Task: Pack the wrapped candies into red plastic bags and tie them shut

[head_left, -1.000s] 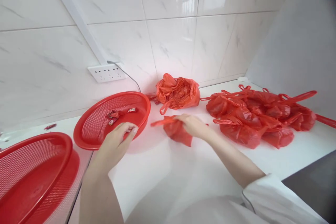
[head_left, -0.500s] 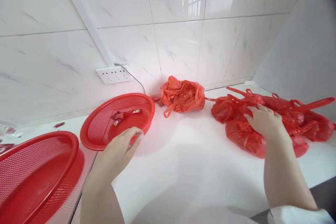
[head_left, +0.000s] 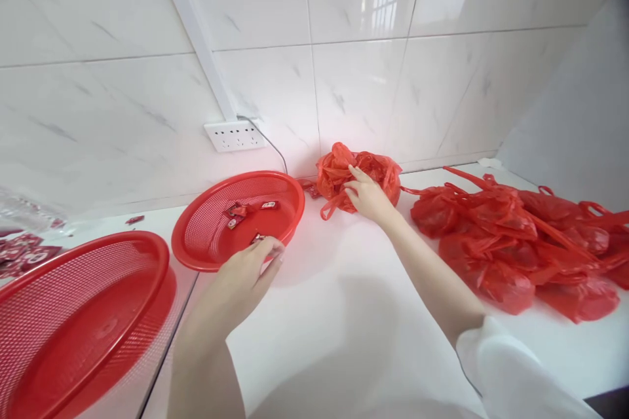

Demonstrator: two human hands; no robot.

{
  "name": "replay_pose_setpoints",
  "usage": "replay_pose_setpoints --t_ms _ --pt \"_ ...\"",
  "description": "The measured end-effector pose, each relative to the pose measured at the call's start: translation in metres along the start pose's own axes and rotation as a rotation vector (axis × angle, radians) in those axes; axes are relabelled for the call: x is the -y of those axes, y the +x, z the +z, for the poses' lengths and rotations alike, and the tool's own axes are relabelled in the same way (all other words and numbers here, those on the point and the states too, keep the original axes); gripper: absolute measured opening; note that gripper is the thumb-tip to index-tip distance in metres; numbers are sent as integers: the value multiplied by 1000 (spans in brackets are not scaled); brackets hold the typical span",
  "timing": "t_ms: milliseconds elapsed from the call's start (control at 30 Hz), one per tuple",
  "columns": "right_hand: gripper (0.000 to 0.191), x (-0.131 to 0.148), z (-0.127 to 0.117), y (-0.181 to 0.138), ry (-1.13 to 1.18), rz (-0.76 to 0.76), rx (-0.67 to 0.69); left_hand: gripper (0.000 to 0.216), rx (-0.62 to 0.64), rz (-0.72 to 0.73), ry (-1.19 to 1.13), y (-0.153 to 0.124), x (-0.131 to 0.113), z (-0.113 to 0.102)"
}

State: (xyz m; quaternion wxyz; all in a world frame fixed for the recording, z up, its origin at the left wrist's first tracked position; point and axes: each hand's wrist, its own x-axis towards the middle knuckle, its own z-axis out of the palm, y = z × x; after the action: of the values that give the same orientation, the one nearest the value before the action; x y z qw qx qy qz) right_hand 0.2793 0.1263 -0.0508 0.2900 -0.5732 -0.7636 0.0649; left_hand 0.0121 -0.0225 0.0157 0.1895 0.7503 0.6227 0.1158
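Note:
My right hand (head_left: 368, 195) is over the front of a crumpled red plastic bag (head_left: 386, 173) that rests by the wall. Its fingers are stretched out and apart, at the bag's surface; I cannot tell whether they press on it. My left hand (head_left: 248, 278) hangs at the near rim of a red mesh basket (head_left: 179, 236), fingers loosely bent and thumb apart, with nothing visible between them. Inside that basket lie several small red packets (head_left: 237, 211). Part of the basket's near side is hidden behind my left hand.
A pile of knotted red plastic bags (head_left: 506, 281) covers the right of the white table (head_left: 334, 334). Another red basket (head_left: 157, 262) stands at the front left, with red packets (head_left: 24, 252) beyond it. A socket panel (head_left: 233, 136) with a cable is on the tiled wall.
My right hand has left the pile of knotted bags and moved left to the crumpled bag by the wall. My left hand stays near the basket rim. The view has shifted slightly left.

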Motion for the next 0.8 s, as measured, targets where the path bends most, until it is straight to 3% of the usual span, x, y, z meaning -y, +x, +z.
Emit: replay_pose_setpoints --t_ms 67,133,233,367,433,567,667,800 --pt "33 0 18 14 -48 58 35 32 -9 0 6 -1 1 0" --pt "45 0 30 20 -28 125 25 32 -13 -2 1 -1 2 0" --pt "63 -2 34 19 95 121 -143 32 -1 -4 -21 -1 1 1" --pt "52 -4 21 8 185 0 -368 31 26 14 -61 0 -3 3" --pt "41 -5 17 2 183 -8 -320 31 40 39 -82 2 -5 5" --pt "36 -13 29 -8 86 86 -72 29 47 59 -108 4 -5 8" --pt "44 -24 50 -12 -23 138 -63 31 30 62 -112 5 -3 10" --pt "21 -41 63 -12 -35 131 -81 32 37 38 -106 6 -1 11"
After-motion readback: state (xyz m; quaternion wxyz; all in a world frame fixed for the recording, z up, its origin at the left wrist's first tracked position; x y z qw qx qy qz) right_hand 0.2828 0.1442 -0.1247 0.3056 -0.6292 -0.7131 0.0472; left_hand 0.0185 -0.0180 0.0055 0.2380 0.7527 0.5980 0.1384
